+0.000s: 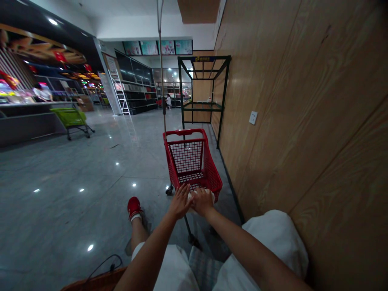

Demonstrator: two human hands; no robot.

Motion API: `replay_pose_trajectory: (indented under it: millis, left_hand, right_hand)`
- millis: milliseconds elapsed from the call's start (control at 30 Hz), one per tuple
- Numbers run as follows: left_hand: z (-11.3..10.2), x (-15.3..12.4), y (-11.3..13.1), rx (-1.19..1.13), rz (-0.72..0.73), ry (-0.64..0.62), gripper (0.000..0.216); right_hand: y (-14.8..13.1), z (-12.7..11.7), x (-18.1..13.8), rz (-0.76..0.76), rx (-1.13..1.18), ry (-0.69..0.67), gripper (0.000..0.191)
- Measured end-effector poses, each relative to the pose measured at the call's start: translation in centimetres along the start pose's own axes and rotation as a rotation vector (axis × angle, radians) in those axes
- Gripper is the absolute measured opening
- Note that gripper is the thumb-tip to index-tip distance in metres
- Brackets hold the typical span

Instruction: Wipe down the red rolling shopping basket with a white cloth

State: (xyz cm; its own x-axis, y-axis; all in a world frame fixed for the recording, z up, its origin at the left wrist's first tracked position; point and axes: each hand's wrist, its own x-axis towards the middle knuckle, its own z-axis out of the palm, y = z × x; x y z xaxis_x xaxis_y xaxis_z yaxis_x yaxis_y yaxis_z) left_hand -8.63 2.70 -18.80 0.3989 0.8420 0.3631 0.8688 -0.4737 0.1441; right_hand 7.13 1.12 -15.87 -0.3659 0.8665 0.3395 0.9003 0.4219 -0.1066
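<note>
Reaching out with both arms, we have our hands at the near end of the red cart. It stands on the grey floor just beside the wooden wall, straight ahead of our knees. The left hand lies flat on the near rim with its fingers stretched and a little spread, gripping nothing that we can see. The right hand is curled over a white piece at the same rim. We cannot tell whether it has closed on it or only rests there.

The basket is mesh-sided plastic and looks empty, so we judge it light and fairly stiff, quick to roll on this glossy floor and easy to tip. The thin pole rising from its far left corner probably adds to that. The near rim, where both hands already are, seems the soundest place to hold. The mesh walls would likely flex.

Beyond the cart a black rack stands against the wall, and a green cart sits well apart to the left. Our red shoe rests on the floor near the left hand.
</note>
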Motion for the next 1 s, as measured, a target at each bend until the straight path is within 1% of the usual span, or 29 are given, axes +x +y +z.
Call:
replay_pose_trajectory:
  millis: [33,100,200,267,333,400,467,533,600,667,733,800,867,933,1000]
  left_hand:
    - [-0.2,-0.1,-0.2,0.007,0.022,-0.004,0.063]
    - [-0.3,-0.2,-0.4,0.017,0.042,0.001,0.062]
    - [0.1,-0.2,-0.2,0.005,0.008,0.033,0.062]
    - [0.6,-0.1,0.2,-0.019,-0.026,0.056,0.062]
    - [0.9,0.1,0.6,-0.041,-0.044,0.07,0.062]
    - [0.9,0.3,0.8,-0.051,-0.035,0.064,0.059]
    - [0.7,0.3,0.6,-0.049,-0.01,0.041,0.056]
    - [0.2,0.0,0.2,-0.041,0.014,0.014,0.057]
    - [-0.3,-0.5,-0.2,-0.032,0.033,0.002,0.06]
    - [-0.7,-1.0,-0.6,-0.029,0.043,0.008,0.064]
    - [-0.7,-1.3,-0.6,-0.034,0.028,0.027,0.066]
    - [-0.4,-1.3,-0.4,-0.046,0.002,0.046,0.067]
    - [0.0,-1.1,0.1,-0.058,-0.015,0.06,0.067]
    - [0.2,-0.9,0.4,-0.064,-0.024,0.067,0.068]
    - [0.3,-0.7,0.6,-0.061,-0.026,0.054,0.07]
  right_hand:
    - [0.8,-0.2,-0.1,-0.008,-0.004,-0.006,0.036]
    - [3.4,-0.9,-0.6,-0.02,-0.022,-0.027,0.034]
    - [7.4,-1.9,-1.4,0.015,-0.053,-0.056,0.035]
    - [8.6,-1.9,-1.6,0.028,-0.056,-0.061,0.038]
    - [7.9,-1.0,-1.5,-0.011,-0.04,-0.043,0.04]
    - [5.6,0.3,-1.0,-0.064,-0.006,-0.007,0.041]
    - [3.0,1.5,-0.4,-0.076,0.039,0.023,0.041]
    - [1.6,2.1,-0.2,-0.089,0.082,0.017,0.042]
    - [2.0,1.6,-0.3,-0.154,0.106,-0.025,0.042]
    - [4.1,0.6,-0.8,-0.19,0.096,-0.067,0.042]
    - [6.5,-0.6,-1.4,-0.136,0.055,-0.091,0.044]
    - [7.9,-1.4,-1.8,-0.063,0.006,-0.111,0.044]
    - [7.4,-1.6,-1.7,-0.021,-0.025,-0.123,0.042]
    - [5.1,-1.1,-1.3,-0.014,-0.03,-0.12,0.038]
    - [2.2,-0.2,-0.9,-0.026,-0.018,-0.107,0.036]
